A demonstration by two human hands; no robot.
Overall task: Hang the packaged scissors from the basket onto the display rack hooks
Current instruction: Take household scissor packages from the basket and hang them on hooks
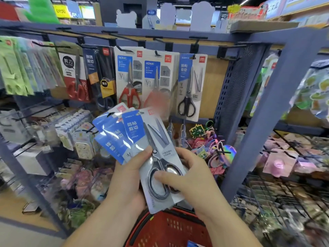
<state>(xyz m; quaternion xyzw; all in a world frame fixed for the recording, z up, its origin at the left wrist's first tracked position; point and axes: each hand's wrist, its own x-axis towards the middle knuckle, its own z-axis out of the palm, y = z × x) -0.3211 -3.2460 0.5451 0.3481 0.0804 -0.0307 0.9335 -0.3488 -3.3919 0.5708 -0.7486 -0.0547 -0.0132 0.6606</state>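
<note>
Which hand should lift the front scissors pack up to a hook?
Right. The right hand pinches the front grey-and-blue carded scissors pack; the left hand grips the whole fan of blue-and-white packs.

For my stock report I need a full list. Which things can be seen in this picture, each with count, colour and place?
held scissors packs: at least three, blue and white, fanned out above the basket
hanging scissors packs: at least five stacks, mixed colours, on the upper hooks
hooks: many, black, along the top rail
display rack: one, blue-grey, straight ahead
small goods: many, mixed colours, on the lower hooks
basket: one, red, bottom centre
left hand: one, grips the fan from the left
right hand: one, holds the front pack at the scissor handles
</note>
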